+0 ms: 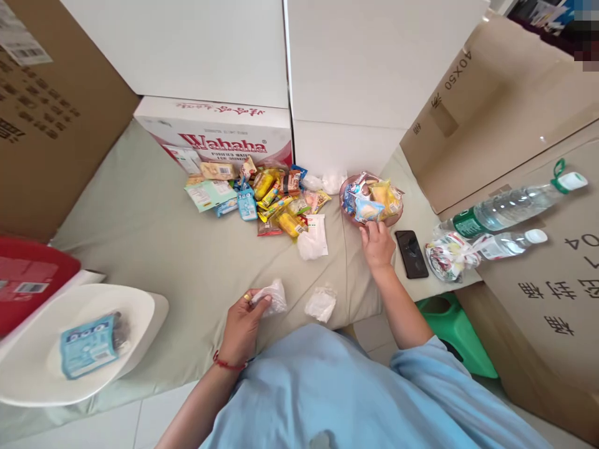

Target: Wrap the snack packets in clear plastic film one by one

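Note:
My left hand point(244, 319) is closed, pinching a crumpled translucent plastic bag point(275, 295) between thumb and fingers. A second crumpled white bag point(321, 304) lies on the cloth to its right. Farther forward, the fingers of my right hand point(378, 244) are bent and closed on the near rim of a pinkish see-through bowl point(347, 215). Wrapped snacks fill this bowl, among them a yellow packet point(386, 197) and a light blue packet point(368, 210). Left of the bowl lies a heap of wrapped snacks point(281, 202), with a white packet point(318, 234) at its near edge.
A black phone point(412, 254), a knotted bag point(450, 257) and two water bottles point(510, 209) lie at the right. Behind the heap stands a Wahaha carton point(224, 134). A white basin point(140, 337) holding a blue packet point(88, 345) is at left. Cardboard boxes point(468, 93) flank the surface.

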A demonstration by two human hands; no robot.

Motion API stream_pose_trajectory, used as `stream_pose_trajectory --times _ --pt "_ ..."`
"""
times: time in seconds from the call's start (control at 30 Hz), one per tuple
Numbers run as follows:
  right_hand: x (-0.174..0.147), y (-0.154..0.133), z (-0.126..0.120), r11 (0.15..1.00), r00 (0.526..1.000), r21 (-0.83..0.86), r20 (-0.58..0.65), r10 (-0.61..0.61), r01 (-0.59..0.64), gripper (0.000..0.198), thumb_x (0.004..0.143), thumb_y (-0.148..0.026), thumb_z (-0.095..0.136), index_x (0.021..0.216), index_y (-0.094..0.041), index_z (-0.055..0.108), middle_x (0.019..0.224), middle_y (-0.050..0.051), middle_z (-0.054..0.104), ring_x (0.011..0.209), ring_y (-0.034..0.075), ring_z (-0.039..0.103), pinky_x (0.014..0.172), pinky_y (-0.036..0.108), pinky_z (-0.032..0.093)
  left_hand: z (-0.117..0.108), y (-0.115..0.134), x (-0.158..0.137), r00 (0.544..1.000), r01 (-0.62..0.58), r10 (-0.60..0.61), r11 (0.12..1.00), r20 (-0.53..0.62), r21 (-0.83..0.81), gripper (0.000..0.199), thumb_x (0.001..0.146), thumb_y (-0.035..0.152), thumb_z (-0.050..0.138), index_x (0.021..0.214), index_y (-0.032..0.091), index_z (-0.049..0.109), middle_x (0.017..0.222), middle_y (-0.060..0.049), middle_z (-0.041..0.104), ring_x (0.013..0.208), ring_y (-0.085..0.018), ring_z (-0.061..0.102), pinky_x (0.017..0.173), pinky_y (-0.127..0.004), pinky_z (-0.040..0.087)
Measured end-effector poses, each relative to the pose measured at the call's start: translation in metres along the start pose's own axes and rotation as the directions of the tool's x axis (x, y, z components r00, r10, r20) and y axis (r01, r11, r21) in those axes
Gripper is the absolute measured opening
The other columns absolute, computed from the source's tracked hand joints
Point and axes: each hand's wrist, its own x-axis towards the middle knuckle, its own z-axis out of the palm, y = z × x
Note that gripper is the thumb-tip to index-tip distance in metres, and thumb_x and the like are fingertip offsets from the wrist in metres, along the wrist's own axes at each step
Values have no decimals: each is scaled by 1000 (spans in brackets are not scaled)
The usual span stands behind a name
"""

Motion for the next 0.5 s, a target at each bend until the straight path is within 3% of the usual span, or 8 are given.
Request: stream_pose_trajectory --times 0.07,0.23,0.5 --pt "6 11 0 1000 1000 -9 8 16 -16 31 105 -42 45 107 -21 68 101 13 68 96 29 58 76 34 43 -2 -2 0 1000 0 0 1000 -6 24 51 60 57 86 88 17 70 79 -1 71 73 -16 60 72 -26 47" --pt "26 58 2 999 999 15 -11 46 -46 23 104 -36 47 105 -21 64 105 12 71 98 29 57 84 37 43 -7 -3 -2 1000 -17 18 996 -14 87 54 62 62 83 91 18 70 82 -1 73 77 -18 62 74 -27 48" --pt "72 134 7 987 987 72 -67 145 -140 8 91 -27 59 94 -20 59 97 13 67 95 29 55 96 44 41 -33 -7 -14 987 8 11 993 -159 115 52 63 60 79 92 19 67 78 0 71 71 -17 61 68 -28 48"
